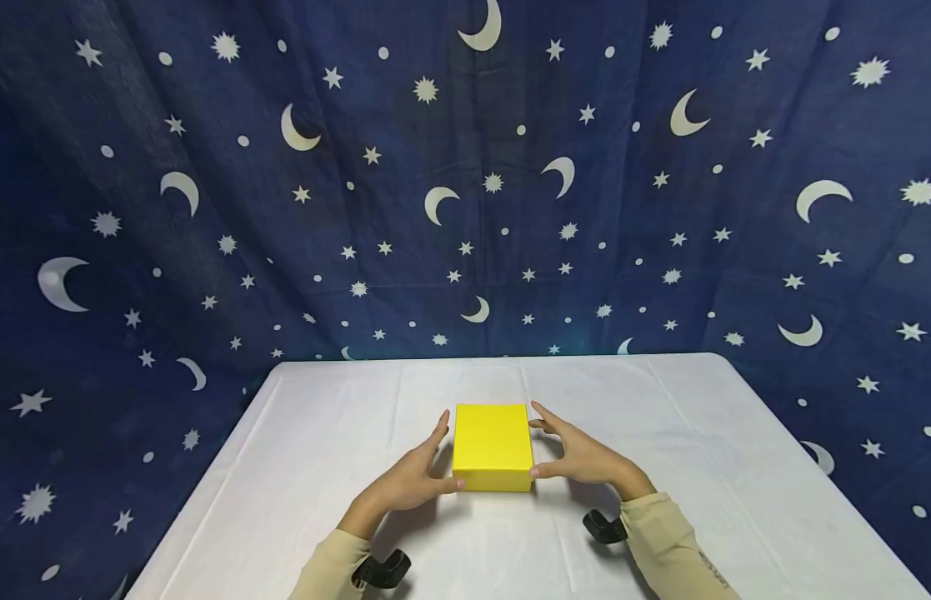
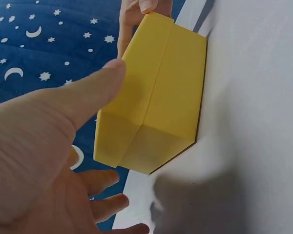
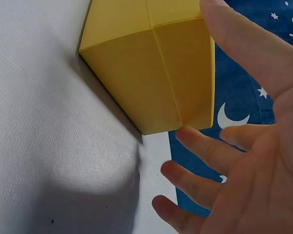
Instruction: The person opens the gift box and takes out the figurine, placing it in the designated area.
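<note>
A yellow lidded box [image 1: 493,442] sits on the white table, its lid seam running around the sides. My left hand [image 1: 407,479] is at its left side, thumb over the near left corner and the other fingers spread apart from the box. In the left wrist view, the left thumb [image 2: 95,87] overlaps the lid's side. On the opposite side is my right hand [image 1: 588,454], its thumb right at the near right corner. The right wrist view has one fingertip [image 3: 185,132] close to the far edge of the box, with the other fingers spread loosely.
A white cloth [image 1: 330,417] with faint creases covers the table. Behind it hangs a dark blue curtain [image 1: 405,292] patterned with moons and stars. Black straps with devices sit on the left wrist [image 1: 382,569] and right wrist [image 1: 605,527], below beige sleeves.
</note>
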Demonstrator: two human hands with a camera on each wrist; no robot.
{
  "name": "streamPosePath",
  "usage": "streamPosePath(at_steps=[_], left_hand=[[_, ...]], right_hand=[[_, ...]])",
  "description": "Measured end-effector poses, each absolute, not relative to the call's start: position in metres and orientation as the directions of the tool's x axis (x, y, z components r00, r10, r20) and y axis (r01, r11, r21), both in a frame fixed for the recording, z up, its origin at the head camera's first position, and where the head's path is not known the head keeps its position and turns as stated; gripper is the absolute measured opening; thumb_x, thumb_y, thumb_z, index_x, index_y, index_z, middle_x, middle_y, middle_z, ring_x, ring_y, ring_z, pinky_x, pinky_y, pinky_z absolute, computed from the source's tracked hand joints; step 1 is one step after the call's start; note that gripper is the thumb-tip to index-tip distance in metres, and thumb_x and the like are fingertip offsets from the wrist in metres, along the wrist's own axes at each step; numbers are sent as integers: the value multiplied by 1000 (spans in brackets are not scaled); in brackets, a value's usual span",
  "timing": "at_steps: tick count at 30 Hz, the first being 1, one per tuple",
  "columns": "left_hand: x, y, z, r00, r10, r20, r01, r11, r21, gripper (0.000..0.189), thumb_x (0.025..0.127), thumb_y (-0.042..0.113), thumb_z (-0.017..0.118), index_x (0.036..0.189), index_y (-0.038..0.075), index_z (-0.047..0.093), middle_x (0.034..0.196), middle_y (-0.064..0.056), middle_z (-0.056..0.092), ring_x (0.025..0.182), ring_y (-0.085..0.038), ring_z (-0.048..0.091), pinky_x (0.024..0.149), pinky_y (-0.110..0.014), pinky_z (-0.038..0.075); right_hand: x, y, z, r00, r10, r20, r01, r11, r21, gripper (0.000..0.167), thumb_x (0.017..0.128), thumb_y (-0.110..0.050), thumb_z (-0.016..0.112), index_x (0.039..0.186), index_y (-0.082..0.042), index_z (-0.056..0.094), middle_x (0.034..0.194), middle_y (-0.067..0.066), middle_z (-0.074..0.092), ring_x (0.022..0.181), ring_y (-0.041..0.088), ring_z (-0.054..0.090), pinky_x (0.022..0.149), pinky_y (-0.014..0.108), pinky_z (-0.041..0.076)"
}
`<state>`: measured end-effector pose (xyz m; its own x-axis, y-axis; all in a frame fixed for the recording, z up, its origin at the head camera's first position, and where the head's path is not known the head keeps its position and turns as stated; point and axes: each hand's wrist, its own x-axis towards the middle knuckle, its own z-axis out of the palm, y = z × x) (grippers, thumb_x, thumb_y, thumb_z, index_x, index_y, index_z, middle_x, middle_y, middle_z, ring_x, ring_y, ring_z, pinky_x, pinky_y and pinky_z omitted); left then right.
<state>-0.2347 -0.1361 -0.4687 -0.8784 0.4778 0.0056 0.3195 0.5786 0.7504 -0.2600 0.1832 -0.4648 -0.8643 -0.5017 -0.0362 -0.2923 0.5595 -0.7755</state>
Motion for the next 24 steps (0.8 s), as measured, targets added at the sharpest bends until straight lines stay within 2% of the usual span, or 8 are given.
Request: streamPosePath(at_steps=[6,10,17,24], left_hand=[[-235,-137,-470,-859,512,-13,327,568,755,105,91,35,76,163,3,8,165,-21,27,153,-40,27,124,-62,21],[-237,-136,-472,-855,519,-7,336,563,755,102,91,36,75,161,-1,12,166,-19,28,153,-39,29,124,-60,21],[-240,-135,-474,-855,518,16,345,547,763,93,93,35,74,160,-1,21,166,-15,29,151,-39,33,123,-58,26],[-243,-138,-476,-859,512,12,343,557,756,86,95,35,71,159,-1,25,163,-17,34,148,-40,39,121,-57,31]], right_hand=[[-264,183,-468,-824,-566,11,-368,521,-771,103,83,-35,83,159,1,23,156,24,43,143,50,39,114,72,29],[-265,184,-470,-813,-583,17,-381,509,-772,101,84,-36,81,159,2,24,158,25,41,142,52,40,113,71,32],[-266,185,-472,-815,-579,-10,-346,500,-794,101,86,-34,81,160,0,21,161,25,35,142,52,39,114,68,35],[-266,183,-473,-808,-590,-14,-343,489,-802,107,83,-32,84,161,1,19,162,26,33,141,51,40,114,68,35]])
